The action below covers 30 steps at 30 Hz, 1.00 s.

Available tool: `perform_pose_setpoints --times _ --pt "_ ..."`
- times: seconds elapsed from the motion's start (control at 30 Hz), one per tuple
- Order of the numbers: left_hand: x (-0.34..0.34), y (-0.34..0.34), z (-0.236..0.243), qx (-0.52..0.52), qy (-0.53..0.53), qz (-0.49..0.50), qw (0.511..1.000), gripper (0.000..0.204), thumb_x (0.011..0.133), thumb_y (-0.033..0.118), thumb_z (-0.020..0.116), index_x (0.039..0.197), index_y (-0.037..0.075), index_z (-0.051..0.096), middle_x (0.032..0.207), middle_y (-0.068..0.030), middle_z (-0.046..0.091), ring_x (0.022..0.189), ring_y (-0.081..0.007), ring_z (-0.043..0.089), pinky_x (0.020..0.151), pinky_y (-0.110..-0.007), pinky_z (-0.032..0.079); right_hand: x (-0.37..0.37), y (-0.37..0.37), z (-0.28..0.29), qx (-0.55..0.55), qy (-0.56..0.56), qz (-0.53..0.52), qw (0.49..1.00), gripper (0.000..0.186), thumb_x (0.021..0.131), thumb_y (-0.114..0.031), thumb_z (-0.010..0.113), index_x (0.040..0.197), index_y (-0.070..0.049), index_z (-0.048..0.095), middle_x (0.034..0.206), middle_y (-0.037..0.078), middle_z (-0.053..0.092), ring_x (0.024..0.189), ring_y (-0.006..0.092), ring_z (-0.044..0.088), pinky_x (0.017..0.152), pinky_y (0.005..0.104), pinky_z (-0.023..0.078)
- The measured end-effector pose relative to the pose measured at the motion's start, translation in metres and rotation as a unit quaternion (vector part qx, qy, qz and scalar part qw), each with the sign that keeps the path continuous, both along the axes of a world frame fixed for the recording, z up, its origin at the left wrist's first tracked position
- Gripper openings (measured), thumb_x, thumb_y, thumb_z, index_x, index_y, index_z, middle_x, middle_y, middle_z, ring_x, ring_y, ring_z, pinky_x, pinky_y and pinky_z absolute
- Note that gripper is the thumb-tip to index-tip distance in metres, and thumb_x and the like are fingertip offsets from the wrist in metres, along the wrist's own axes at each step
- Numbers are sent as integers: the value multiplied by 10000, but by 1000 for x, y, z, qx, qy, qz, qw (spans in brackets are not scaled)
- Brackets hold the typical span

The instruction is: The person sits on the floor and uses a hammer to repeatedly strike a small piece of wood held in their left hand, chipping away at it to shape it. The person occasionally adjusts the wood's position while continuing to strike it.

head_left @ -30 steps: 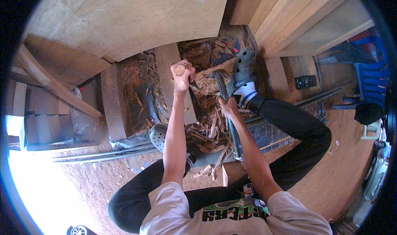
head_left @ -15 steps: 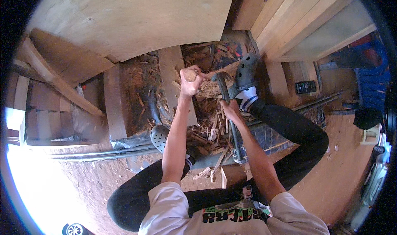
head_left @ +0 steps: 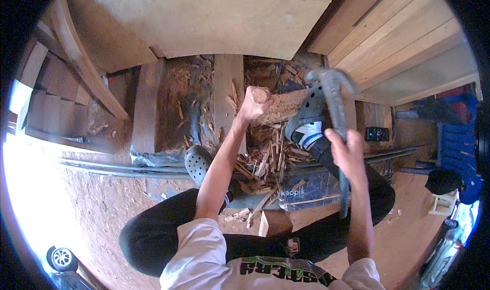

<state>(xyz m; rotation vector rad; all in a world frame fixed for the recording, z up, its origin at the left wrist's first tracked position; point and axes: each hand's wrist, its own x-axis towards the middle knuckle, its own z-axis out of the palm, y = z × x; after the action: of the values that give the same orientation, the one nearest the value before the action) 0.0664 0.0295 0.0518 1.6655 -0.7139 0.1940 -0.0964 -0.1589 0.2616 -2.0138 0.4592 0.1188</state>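
My left hand (head_left: 253,106) is closed around an upright round wooden handle (head_left: 261,95), seen end-on; its lower part is hidden. Just beside that fist lies a rough, chipped wooden beam (head_left: 286,106), with my right foot in a grey clog (head_left: 309,106) at its right end. In my right hand (head_left: 348,155) is a grey metal claw hammer (head_left: 334,98), slightly smeared by motion. Its head is raised to the right of the clog, apart from the wooden handle, and its shaft end points back toward my right thigh.
Wood chips (head_left: 263,160) lie heaped between my feet. My left clog (head_left: 198,163) is on the near left. A large plywood sheet (head_left: 204,19) and stacked boards (head_left: 393,40) stand beyond. A black phone-like device (head_left: 376,134) and a blue plastic chair (head_left: 457,137) are at right.
The hammer has swung up and to the right, away from the wooden handle, with my right hand. My left hand keeps its grip. The whole view has shifted slightly.
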Motion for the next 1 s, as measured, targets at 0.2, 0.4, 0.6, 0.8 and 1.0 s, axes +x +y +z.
perform_pose_setpoints --times 0.2,0.4,0.6,0.8,1.0 --pt "-8 -5 6 -53 97 8 994 267 686 92 643 526 18 442 468 -15 406 448 -82 358 417 -307 304 -15 37 84 103 -144 -84 981 204 863 -177 599 738 -81 470 513 -60 400 377 22 332 326 201 231" --pt "-17 -16 13 -79 147 9 986 218 663 88 640 550 2 474 495 -31 468 475 -83 408 437 -321 339 -1 47 -1 27 -199 -60 978 70 863 -118 538 856 -53 512 569 2 463 435 59 418 376 221 330" --pt "-11 -19 3 -89 125 -44 987 182 645 92 631 570 18 483 520 2 472 507 -60 390 440 -305 330 4 42 -56 -38 66 36 996 171 822 -141 602 915 2 599 742 58 603 643 143 541 623 323 444" --pt "-14 -17 0 -77 186 -34 979 228 650 84 626 518 43 445 494 24 429 485 -53 375 415 -294 303 -12 42 41 -11 -57 5 998 171 870 -176 595 765 -57 531 549 -57 441 448 25 376 397 206 288" --pt "-12 -20 -2 -108 166 -46 979 237 645 79 616 511 37 425 491 31 417 474 -53 376 405 -290 305 -2 59 1 -11 -290 -51 956 130 888 -145 555 812 -59 494 537 -33 414 417 40 369 362 206 284"
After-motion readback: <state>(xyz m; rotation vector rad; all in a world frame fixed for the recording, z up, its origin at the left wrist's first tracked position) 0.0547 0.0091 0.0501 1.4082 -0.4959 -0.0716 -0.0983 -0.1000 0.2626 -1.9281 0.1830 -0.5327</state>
